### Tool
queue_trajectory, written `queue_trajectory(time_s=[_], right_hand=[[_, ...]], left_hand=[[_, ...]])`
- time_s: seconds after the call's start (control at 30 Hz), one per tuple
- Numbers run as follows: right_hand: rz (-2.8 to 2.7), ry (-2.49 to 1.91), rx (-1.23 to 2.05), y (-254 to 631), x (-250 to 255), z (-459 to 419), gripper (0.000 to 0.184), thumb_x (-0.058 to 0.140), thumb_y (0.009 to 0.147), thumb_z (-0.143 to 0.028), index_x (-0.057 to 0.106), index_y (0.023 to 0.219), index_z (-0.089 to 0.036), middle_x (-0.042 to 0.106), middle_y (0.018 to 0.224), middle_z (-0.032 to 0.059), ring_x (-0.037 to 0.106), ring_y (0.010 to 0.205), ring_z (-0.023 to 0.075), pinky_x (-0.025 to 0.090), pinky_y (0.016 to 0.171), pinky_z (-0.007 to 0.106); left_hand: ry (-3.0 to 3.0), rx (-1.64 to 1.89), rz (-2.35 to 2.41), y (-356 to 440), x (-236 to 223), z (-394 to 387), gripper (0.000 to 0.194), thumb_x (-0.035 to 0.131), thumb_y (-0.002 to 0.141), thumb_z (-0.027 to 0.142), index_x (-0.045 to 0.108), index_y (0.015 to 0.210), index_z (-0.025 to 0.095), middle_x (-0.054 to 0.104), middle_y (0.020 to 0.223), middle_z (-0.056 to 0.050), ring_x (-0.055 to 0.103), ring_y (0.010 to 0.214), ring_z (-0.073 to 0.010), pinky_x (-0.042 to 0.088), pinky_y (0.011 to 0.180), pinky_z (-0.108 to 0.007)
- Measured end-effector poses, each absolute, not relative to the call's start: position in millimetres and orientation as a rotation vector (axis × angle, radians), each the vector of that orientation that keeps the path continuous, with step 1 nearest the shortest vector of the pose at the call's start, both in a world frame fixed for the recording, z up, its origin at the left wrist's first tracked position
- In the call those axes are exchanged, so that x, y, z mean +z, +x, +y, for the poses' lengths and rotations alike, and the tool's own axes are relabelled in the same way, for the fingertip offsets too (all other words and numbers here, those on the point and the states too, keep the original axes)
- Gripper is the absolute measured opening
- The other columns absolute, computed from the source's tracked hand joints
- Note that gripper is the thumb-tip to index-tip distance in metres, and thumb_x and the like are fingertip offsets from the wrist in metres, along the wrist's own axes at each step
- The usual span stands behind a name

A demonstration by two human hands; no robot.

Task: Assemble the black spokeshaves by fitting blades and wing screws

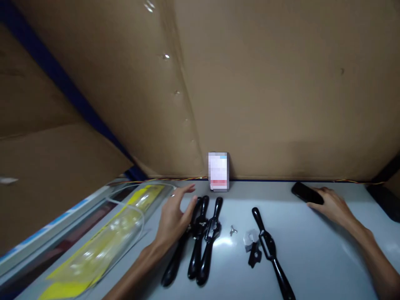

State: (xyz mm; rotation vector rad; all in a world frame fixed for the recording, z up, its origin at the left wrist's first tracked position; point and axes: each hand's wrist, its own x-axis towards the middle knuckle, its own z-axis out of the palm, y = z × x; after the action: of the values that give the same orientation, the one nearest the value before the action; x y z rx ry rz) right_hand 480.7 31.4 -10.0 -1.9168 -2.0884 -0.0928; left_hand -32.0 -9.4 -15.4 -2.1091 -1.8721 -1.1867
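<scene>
My left hand (175, 214), fingers spread and holding nothing, hovers over or beside the leftmost black spokeshave (178, 254); whether it touches is unclear. Two more spokeshaves, the middle one (198, 239) and the right one (212, 241), lie close together alongside it. My right hand (336, 205) is closed around the end of a black, rounded oblong object (306, 193), apparently a phone, at the back right. Between the hands lies a separate spokeshave body (268, 245). Beside it are a black cap plate (254, 255), a small clear plastic bag (250, 236) and a silver three-armed piece (233, 230).
A phone with a blurred screen (218, 171) leans against the cardboard wall (265, 104) at the back. Yellow-backed clear plastic packaging (109, 239) lies along the left side of the white table (231, 275). A dark object (384, 202) sits at the far right.
</scene>
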Motion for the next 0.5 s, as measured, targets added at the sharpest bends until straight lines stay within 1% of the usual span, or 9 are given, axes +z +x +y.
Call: queue_trajectory(time_s=[0.07,0.13,0.2,0.27,0.3,0.37,0.43,0.47,0.5], right_hand=[[-2.022,-1.900,-0.144,495,-9,34,0.051,0.061,0.080,-0.029,0.067,0.130,-0.020,0.072,0.123,0.0167,0.066,0.114,0.0377,0.049,0.096,0.049],[-1.934,-1.898,-0.184,501,-5,34,0.058,0.056,0.082,-0.030,0.061,0.137,-0.014,0.068,0.130,0.0216,0.062,0.121,0.0399,0.048,0.099,0.052],[-1.875,-1.877,-0.203,493,-1,32,0.056,0.050,0.087,-0.033,0.060,0.137,-0.010,0.066,0.132,0.0240,0.060,0.125,0.0398,0.046,0.102,0.053],[-1.875,-1.832,-0.189,471,2,24,0.049,0.043,0.092,-0.034,0.064,0.131,-0.014,0.068,0.130,0.0210,0.062,0.122,0.0368,0.046,0.103,0.051],[-1.906,-1.803,-0.161,454,2,17,0.044,0.041,0.093,-0.034,0.066,0.126,-0.018,0.070,0.126,0.0186,0.065,0.117,0.0349,0.049,0.099,0.049],[-2.026,-1.741,-0.059,415,2,-4,0.038,0.041,0.096,-0.035,0.068,0.118,-0.022,0.076,0.108,0.0127,0.072,0.093,0.0292,0.054,0.084,0.041],[-2.182,-1.683,0.054,375,1,-30,0.034,0.045,0.098,-0.042,0.068,0.117,-0.026,0.076,0.084,0.0056,0.072,0.073,0.0256,0.051,0.068,0.036],[-2.263,-1.652,0.097,358,0,-43,0.034,0.049,0.097,-0.046,0.067,0.120,-0.028,0.076,0.080,0.0034,0.071,0.068,0.0254,0.049,0.063,0.035],[-2.335,-1.616,0.129,343,-1,-55,0.035,0.055,0.095,-0.049,0.066,0.122,-0.029,0.076,0.082,0.0026,0.071,0.069,0.0261,0.047,0.063,0.035]], left_hand=[[-2.112,-1.209,-1.882,-29,-12,-12,0.036,0.065,0.101,0.037,0.060,0.130,0.017,0.063,0.129,-0.010,0.066,0.110,-0.0252,0.058,0.093,-0.046],[-2.128,-1.209,-1.912,-27,-9,-15,0.036,0.065,0.101,0.037,0.059,0.131,0.017,0.062,0.129,-0.010,0.066,0.110,-0.0252,0.058,0.092,-0.046],[-2.176,-1.168,-1.949,-25,-5,-17,0.036,0.065,0.101,0.037,0.060,0.130,0.017,0.063,0.128,-0.010,0.066,0.108,-0.0247,0.059,0.091,-0.045],[-2.248,-1.085,-1.982,-21,-3,-19,0.035,0.065,0.101,0.037,0.060,0.129,0.017,0.063,0.127,-0.010,0.067,0.107,-0.0241,0.059,0.090,-0.045],[-2.285,-1.033,-1.996,-19,-3,-20,0.035,0.065,0.101,0.037,0.060,0.128,0.017,0.063,0.127,-0.010,0.067,0.106,-0.0240,0.059,0.090,-0.044],[-2.348,-0.913,-2.020,-12,-1,-24,0.034,0.064,0.101,0.037,0.061,0.128,0.017,0.063,0.127,-0.010,0.067,0.107,-0.0238,0.059,0.090,-0.044],[-2.380,-0.781,-2.057,-4,3,-28,0.033,0.064,0.101,0.037,0.061,0.128,0.018,0.063,0.128,-0.010,0.066,0.107,-0.0238,0.059,0.091,-0.044],[-2.376,-0.713,-2.085,-2,5,-30,0.033,0.064,0.101,0.037,0.061,0.128,0.018,0.063,0.128,-0.010,0.066,0.107,-0.0239,0.059,0.091,-0.045],[-2.359,-0.647,-2.119,0,8,-31,0.034,0.064,0.101,0.037,0.061,0.128,0.017,0.063,0.128,-0.010,0.066,0.108,-0.0240,0.059,0.091,-0.045]])
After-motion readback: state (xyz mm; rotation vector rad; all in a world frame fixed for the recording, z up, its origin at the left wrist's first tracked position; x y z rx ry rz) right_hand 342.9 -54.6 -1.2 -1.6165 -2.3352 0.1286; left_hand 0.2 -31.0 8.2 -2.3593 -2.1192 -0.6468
